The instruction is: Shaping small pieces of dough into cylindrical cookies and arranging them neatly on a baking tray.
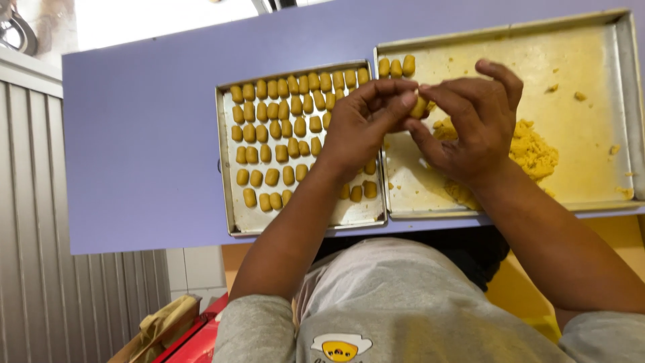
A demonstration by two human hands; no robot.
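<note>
Trays: left tray (228, 168) dough rolls (272, 128); right tray (605, 40) dough heap (534, 151).

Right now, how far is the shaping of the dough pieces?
Done: rows of shaped pieces fill most of the left tray, and three pieces sit on the right tray. In hand: left hand and right hand pinch one piece. Left: the dough heap.
</note>
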